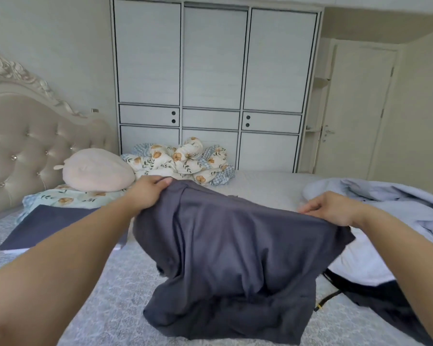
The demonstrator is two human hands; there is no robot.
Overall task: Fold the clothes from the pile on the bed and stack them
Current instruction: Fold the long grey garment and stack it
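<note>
You are holding the grey garment [235, 245] above the middle of the bed [115, 295], its upper edge stretched between both hands and its lower hem sagging onto the patterned bedspread. Your left hand [150, 193] is gripping the top left corner; your right hand [330, 208] is pinching the top right edge. The cloth is hanging soft and matte, in long vertical folds. At left, a folded navy piece [48, 226] is lying flat near the bed's edge. At right, a pale blue pile [385, 211] is spreading over dark clothing [385, 303]. Beyond, a rounded pink cushion [98, 171] and floral bedding [183, 161] are resting before the white wardrobe [215, 71].
</note>
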